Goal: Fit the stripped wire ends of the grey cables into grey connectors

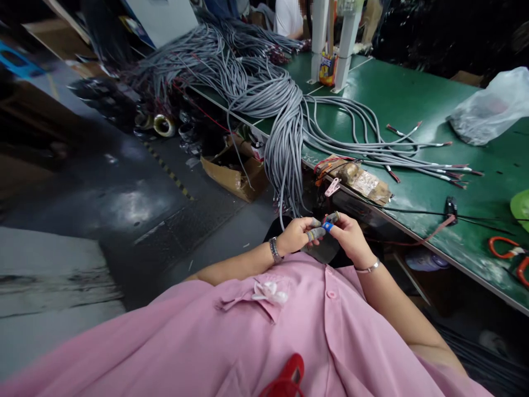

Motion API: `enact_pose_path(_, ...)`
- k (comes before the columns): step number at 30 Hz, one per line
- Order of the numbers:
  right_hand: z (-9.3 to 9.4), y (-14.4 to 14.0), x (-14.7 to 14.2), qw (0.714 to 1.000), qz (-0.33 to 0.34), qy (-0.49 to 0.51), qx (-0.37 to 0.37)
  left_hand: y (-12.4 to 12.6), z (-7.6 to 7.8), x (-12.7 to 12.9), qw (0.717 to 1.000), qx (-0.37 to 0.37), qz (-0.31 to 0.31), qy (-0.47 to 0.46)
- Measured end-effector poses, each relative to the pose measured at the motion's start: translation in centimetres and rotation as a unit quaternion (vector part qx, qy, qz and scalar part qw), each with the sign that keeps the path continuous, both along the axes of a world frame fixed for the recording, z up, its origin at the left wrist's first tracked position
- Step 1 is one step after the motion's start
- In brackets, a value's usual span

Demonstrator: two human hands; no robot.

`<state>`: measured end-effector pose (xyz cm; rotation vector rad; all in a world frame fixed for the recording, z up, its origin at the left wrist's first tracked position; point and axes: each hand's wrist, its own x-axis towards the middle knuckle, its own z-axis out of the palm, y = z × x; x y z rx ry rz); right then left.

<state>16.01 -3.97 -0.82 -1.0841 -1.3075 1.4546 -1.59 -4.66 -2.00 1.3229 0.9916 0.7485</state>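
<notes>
Close in front of my body, my left hand (298, 234) and my right hand (350, 238) meet with their fingertips pinched together. Between them shows the end of a cable with small red wires (326, 218), mostly hidden by the fingers. Several fingertips are covered in grey wraps, and my right thumb wears a blue one (327, 226). A thick bundle of grey cables (285, 143) hangs over the table edge just beyond my left hand, and one of its strands runs down behind that hand.
The green table (417, 110) holds more cables with stripped red ends, a taped brown packet (363, 182), a pink clip (332, 187), a plastic bag (491, 105) and orange-handled scissors (504, 247). A cardboard box (231, 173) stands on the floor. A person (288, 17) is at the far side.
</notes>
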Motion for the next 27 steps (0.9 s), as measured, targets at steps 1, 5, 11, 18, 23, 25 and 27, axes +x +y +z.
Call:
enact_pose_path(1,0.1,0.1,0.0,1.000,0.006,0.001,-0.011,0.1,0.0,0.0,1.000,-0.001,-0.004,0.004)
enact_pose_path(5,0.2,0.7,-0.3,0.999,0.003,0.014,-0.051,0.6,-0.1,0.0,1.000,0.005,-0.006,0.020)
enact_pose_path(11,-0.6,0.9,-0.8,0.994,-0.083,0.037,-0.057,1.4,-0.2,0.6,0.993,-0.049,0.088,-0.060)
enact_pose_path(18,-1.4,0.8,-0.6,0.996,-0.090,0.018,0.002,2.0,-0.1,0.6,0.986,-0.062,0.135,-0.079)
enact_pose_path(23,-1.0,1.7,-0.1,0.998,-0.038,-0.001,-0.047,2.6,-0.1,0.3,0.991,-0.042,0.122,-0.038)
enact_pose_path(25,-0.6,2.2,-0.2,0.998,-0.010,0.002,-0.064,2.9,-0.1,0.3,0.993,-0.046,0.106,-0.028)
enact_pose_path(27,-0.3,2.7,-0.5,0.998,0.005,0.007,-0.065,3.1,-0.1,0.4,0.995,-0.051,0.084,-0.025)
